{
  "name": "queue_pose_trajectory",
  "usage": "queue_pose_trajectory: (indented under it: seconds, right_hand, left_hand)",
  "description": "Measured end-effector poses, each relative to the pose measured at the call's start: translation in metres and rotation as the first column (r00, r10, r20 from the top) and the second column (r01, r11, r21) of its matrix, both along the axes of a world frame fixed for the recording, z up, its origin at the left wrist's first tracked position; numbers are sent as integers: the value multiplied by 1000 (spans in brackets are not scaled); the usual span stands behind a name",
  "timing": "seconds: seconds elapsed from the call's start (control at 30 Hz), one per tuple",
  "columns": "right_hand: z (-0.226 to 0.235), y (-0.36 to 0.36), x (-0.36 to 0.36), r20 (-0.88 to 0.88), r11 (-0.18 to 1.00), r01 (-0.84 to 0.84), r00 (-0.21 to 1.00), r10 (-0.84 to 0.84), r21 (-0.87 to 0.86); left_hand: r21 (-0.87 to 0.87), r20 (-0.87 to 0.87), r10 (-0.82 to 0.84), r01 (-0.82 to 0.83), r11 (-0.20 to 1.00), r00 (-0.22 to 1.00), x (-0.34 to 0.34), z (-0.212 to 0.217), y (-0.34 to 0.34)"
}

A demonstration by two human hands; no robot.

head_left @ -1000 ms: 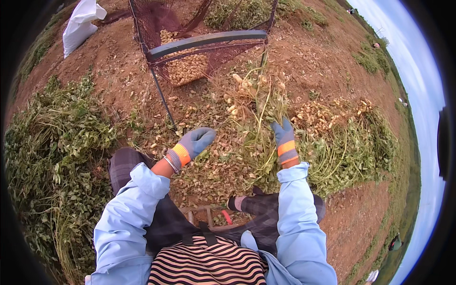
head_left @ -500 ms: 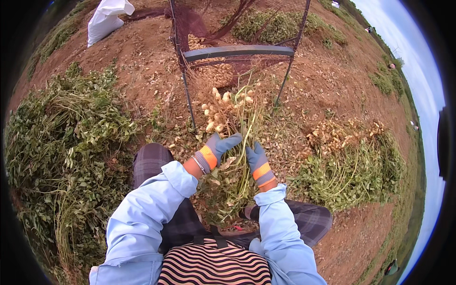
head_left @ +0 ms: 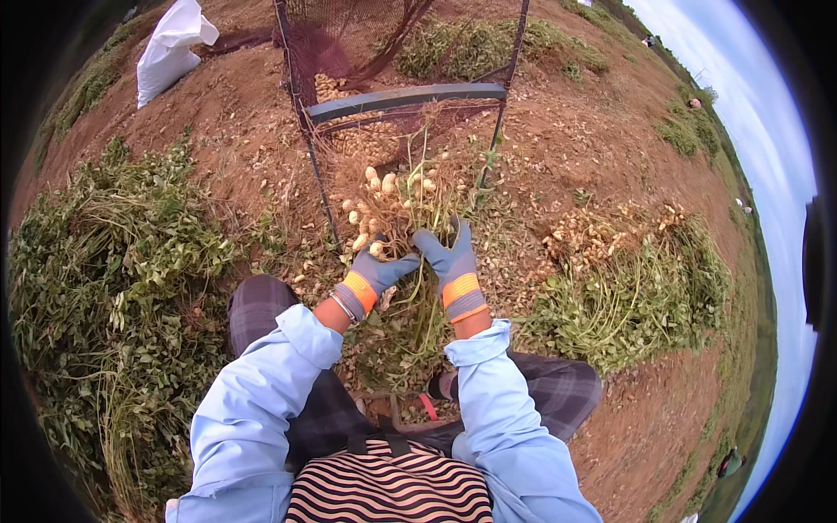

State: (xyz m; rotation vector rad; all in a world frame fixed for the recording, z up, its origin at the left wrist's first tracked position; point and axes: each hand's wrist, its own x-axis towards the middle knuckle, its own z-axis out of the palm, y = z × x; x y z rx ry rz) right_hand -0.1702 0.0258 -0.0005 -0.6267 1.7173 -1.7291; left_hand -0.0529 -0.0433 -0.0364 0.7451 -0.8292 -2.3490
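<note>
Both my hands wear blue-grey gloves with orange bands and grip a bunch of peanut plants in front of my lap. My left hand is closed around the stems just below the pods, its fingertips partly hidden. Beside it, my right hand wraps the stems from the right, close under the roots. Pale peanut pods hang among brown roots at the far end of the bunch, pointing toward the frame. Its leafy end trails down between my knees.
Just beyond the bunch stands a dark metal frame with a crossbar and maroon netting; picked peanuts lie behind the bar. A big heap of green plants is at left, another pile with pods at right. A white sack stands far left.
My right hand has moved forward and up the stems toward the roots. My left hand stays at the bunch, its fingers now lower around it. The whole view has shifted slightly.
</note>
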Motion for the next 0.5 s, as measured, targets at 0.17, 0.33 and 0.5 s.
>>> queue_pose_trajectory:
  seconds: [0.17, 0.33, 0.5]
  right_hand:
    - [-8, -1, -24, 548, 954, 275, 819, -169, -116]
    - [0, 23, -43, 249, 904, 424, 871, -424, 56]
    - [-7, 42, -60, 103, 738, 673, 739, -666, -55]
  left_hand:
    - [-220, 40, -113, 119, 968, 993, 13, -6, -6]
    - [-561, -130, -195, 90, 823, 972, 30, -38, -30]
    - [-49, 113, 301, -297, 954, 947, 28, -1, -35]
